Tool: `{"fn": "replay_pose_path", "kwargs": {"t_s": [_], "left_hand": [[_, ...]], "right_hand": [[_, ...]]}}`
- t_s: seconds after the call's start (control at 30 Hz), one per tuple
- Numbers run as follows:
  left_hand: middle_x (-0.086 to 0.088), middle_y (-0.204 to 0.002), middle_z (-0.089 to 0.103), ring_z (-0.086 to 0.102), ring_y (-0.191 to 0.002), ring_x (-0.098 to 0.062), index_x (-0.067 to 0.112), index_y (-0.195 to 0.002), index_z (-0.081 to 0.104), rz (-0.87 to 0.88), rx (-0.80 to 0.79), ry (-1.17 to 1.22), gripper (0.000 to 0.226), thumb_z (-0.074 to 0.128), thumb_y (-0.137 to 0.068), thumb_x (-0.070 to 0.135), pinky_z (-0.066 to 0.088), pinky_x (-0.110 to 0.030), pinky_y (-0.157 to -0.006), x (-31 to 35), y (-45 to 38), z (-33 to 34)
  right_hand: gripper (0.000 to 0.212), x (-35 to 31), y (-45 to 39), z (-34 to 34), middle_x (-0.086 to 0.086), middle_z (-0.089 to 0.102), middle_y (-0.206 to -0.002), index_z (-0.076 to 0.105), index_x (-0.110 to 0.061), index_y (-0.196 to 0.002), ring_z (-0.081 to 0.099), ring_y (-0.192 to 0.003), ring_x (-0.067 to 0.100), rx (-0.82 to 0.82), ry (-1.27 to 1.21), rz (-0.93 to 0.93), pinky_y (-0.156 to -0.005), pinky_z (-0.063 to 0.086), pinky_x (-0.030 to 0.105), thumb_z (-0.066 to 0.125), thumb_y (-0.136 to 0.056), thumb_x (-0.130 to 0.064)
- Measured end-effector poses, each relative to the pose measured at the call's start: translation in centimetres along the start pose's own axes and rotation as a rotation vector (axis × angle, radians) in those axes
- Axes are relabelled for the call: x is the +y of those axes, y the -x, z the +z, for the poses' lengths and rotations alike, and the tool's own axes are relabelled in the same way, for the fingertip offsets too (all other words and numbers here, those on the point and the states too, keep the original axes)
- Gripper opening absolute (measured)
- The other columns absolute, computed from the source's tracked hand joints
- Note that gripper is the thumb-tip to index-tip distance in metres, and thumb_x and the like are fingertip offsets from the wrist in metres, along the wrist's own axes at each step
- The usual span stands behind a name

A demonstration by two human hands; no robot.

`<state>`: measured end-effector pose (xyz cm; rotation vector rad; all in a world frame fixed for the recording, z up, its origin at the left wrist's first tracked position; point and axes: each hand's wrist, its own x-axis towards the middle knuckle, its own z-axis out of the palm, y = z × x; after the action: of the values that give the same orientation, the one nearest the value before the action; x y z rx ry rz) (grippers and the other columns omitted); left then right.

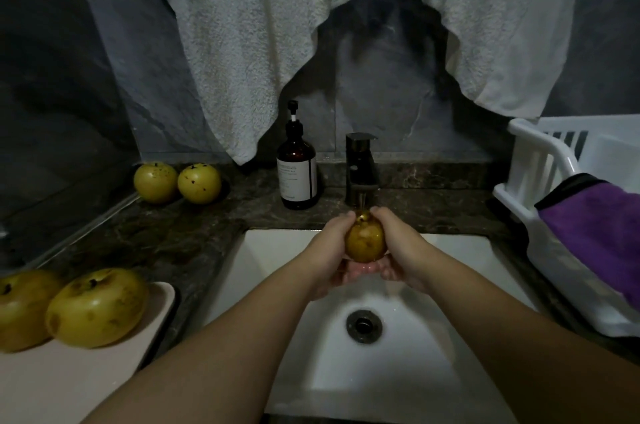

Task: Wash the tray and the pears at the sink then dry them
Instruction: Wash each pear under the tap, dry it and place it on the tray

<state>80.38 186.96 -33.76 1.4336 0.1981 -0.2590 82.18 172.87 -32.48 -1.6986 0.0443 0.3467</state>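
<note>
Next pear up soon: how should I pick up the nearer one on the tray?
Grasp the nearer pear around its wide middle from above, fingers either side. It sits stem-dimple up on the tray, touching its neighbour pear on the left, so that side is probably too tight.

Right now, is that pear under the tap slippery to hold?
Probably yes. The pear is wet and shiny under the tap, so it may slide. It looks round and smooth, so it could roll if dropped in the sink. Both hands cup it, which helps.
</note>
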Motion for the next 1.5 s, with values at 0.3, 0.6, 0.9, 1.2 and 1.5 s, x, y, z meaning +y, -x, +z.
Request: {"fn": "replay_pose_path", "kwargs": {"t_s": [0.3, 0.6, 0.9, 1.2, 1.5], "left_hand": [[-0.012, -0.11, 0.072, 0.07, -0.073, -0.02, 0.04, -0.136, 0.042, 0.145, 0.094, -0.161, 0.043, 0.026, -0.106, 0.066, 0.051, -0.029, -0.062, 0.6, 0.5, 1.7], [-0.009, -0.119, 0.066, 0.072, -0.1, -0.028, 0.036, -0.137, 0.04, 0.127, 0.128, -0.222, 0.052, 0.026, -0.103, 0.072, 0.062, -0.041, -0.077, 0.7, 0.7, 1.6], [-0.016, -0.116, 0.068, 0.074, -0.098, -0.033, 0.035, -0.137, 0.043, 0.104, 0.165, -0.184, 0.053, 0.028, -0.102, 0.072, 0.061, -0.046, -0.087, 0.7, 0.6, 2.0], [-0.019, -0.106, 0.074, 0.076, -0.07, -0.027, 0.026, -0.138, 0.046, 0.021, 0.15, -0.143, 0.063, 0.031, -0.1, 0.074, 0.058, -0.033, -0.057, 0.9, 0.7, 1.3], [-0.013, -0.115, 0.073, 0.077, -0.094, -0.03, 0.028, -0.13, 0.055, -0.02, 0.092, -0.073, 0.057, 0.053, -0.094, 0.072, 0.065, -0.042, -0.076, 1.0, 1.2, 0.6]], "right_hand": [[0.047, 0.1, 0.2, 0.7, 0.016, 0.073, -0.094, 0.041, -0.043, -0.134, 0.068, -0.054, 0.021, 0.051, -0.005, -0.098, -0.05, 0.048, 0.027, 0.054, -0.094, -0.064], [0.051, 0.3, 0.3, 0.6, 0.019, 0.073, -0.094, 0.04, -0.037, -0.139, 0.068, -0.057, 0.024, -0.032, -0.035, -0.095, -0.058, 0.054, 0.033, 0.054, -0.096, -0.06], [0.042, 0.3, 0.2, 0.6, 0.014, 0.074, -0.086, 0.044, -0.039, -0.13, 0.07, -0.054, 0.025, 0.016, 0.024, -0.135, -0.051, 0.051, 0.03, 0.051, -0.096, -0.064], [0.031, 0.4, 0.0, 0.6, 0.015, 0.07, -0.095, 0.053, -0.041, -0.122, 0.067, -0.047, 0.019, 0.02, 0.112, -0.157, -0.042, 0.046, 0.023, 0.048, -0.099, -0.06], [0.049, 0.5, 0.2, 0.3, 0.014, 0.077, -0.088, 0.042, -0.04, -0.126, 0.071, -0.063, 0.025, -0.026, 0.013, 0.014, -0.054, 0.05, 0.027, 0.044, -0.093, -0.075]]}}
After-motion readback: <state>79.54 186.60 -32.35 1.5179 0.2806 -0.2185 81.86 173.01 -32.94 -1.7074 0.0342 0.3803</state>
